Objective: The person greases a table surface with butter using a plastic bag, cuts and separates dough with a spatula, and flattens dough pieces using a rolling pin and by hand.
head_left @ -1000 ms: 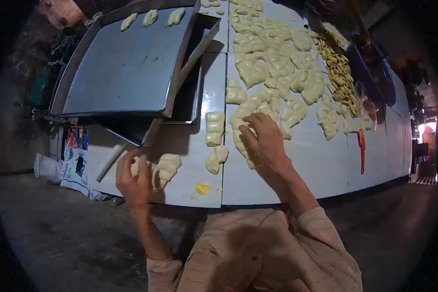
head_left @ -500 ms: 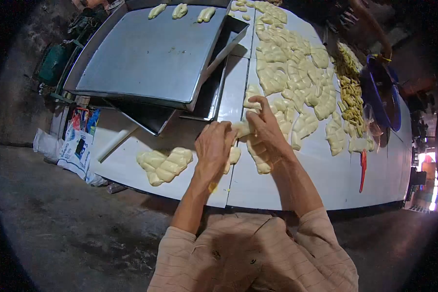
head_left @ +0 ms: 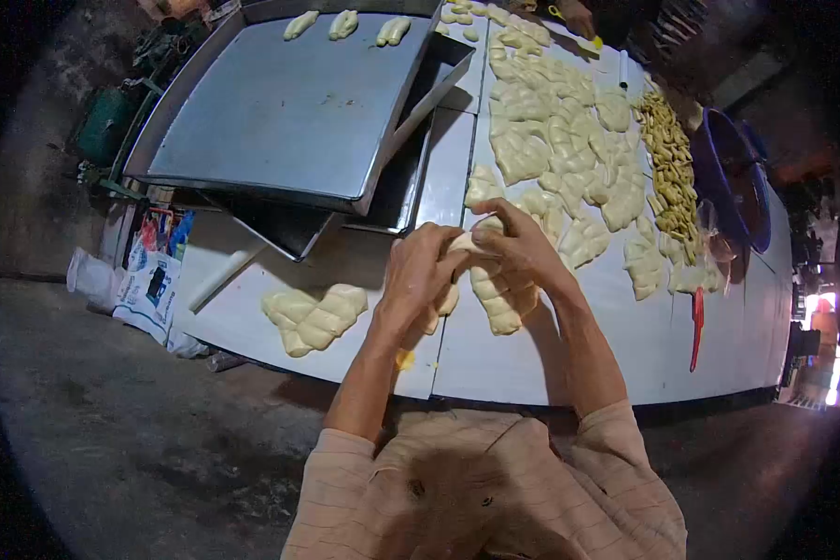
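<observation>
Between my two hands is a small piece of pale dough [head_left: 463, 244], raised a little over the table. My left hand [head_left: 418, 268] grips its left end with the fingers bent. My right hand [head_left: 518, 245] pinches the other end between thumb and curled fingers. Just below my hands, a strip of dough pieces [head_left: 500, 303] lies on the white table [head_left: 588, 359]. Part of another dough piece [head_left: 447, 301] shows beside my left wrist. Farther left sits a cluster of joined dough pieces [head_left: 315, 318].
A metal tray [head_left: 280, 103] holding three shaped dough pieces [head_left: 343, 24] rests on other trays. Many dough pieces [head_left: 569, 131] cover the table's far side, near a heap of yellowish strips [head_left: 667, 168]. A purple basin [head_left: 733, 177], a red-handled tool [head_left: 697, 329] and another person's hand [head_left: 577, 17] are visible.
My right hand has lowered its raised index finger and closed in on the dough. My left hand has shifted slightly. Another person's hand has appeared at the table's far end.
</observation>
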`<action>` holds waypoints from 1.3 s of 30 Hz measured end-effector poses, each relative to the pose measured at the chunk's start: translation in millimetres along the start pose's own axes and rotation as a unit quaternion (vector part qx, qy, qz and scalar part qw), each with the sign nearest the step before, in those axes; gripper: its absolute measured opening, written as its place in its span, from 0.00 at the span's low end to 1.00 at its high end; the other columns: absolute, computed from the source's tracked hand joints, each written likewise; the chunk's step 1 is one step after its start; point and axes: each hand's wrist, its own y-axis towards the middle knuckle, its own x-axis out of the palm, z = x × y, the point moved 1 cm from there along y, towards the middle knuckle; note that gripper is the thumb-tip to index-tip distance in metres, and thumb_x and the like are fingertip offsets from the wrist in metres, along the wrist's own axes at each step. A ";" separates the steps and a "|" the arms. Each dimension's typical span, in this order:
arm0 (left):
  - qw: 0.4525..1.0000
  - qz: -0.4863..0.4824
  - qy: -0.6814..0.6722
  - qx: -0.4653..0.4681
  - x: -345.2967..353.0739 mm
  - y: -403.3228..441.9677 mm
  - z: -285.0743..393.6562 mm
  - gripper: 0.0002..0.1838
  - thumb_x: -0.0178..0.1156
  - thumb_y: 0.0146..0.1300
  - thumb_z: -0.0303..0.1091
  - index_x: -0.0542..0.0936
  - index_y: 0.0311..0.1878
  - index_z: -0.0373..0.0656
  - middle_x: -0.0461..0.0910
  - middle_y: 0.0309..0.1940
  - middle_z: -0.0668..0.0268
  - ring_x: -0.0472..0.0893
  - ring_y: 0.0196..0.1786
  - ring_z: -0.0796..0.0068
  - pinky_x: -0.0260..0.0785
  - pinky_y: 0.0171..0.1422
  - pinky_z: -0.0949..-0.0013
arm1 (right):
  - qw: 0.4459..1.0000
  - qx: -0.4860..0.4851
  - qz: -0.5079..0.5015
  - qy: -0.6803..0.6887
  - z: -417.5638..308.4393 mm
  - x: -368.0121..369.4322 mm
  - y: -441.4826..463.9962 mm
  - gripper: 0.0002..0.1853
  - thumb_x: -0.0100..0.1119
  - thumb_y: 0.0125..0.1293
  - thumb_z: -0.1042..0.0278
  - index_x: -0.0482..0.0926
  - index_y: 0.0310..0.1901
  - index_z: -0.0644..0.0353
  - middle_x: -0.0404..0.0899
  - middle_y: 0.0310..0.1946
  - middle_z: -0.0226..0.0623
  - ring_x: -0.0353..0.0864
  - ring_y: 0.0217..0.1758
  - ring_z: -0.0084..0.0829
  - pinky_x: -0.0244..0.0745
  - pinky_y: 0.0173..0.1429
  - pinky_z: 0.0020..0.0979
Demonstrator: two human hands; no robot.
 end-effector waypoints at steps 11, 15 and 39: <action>0.994 -0.036 0.075 0.063 6.0 0.1 5.1 0.27 0.64 0.57 0.33 0.76 0.62 0.41 0.84 0.45 0.53 0.82 0.48 0.50 0.72 0.55 0.55 | 1.000 -0.017 0.019 0.005 5.9 16.8 -3.9 0.12 0.61 0.57 0.74 0.79 0.44 0.64 0.78 0.28 0.33 0.76 0.30 0.20 0.71 0.32 0.24; 0.985 -0.004 0.117 0.126 7.0 1.4 -4.9 0.15 0.65 0.58 0.33 0.84 0.48 0.40 0.85 0.38 0.56 0.82 0.46 0.48 0.74 0.52 0.53 | 0.999 -0.002 0.005 -0.048 2.6 4.4 -8.6 0.11 0.64 0.57 0.70 0.81 0.40 0.64 0.81 0.32 0.34 0.79 0.36 0.21 0.75 0.42 0.26; 0.983 0.018 0.132 0.129 33.3 -68.2 69.5 0.26 0.62 0.67 0.40 0.74 0.64 0.36 0.73 0.64 0.45 0.73 0.66 0.44 0.61 0.72 0.51 | 0.921 0.114 0.289 0.234 72.2 -31.8 -213.6 0.12 0.63 0.66 0.73 0.77 0.49 0.64 0.79 0.42 0.40 0.80 0.44 0.28 0.78 0.51 0.30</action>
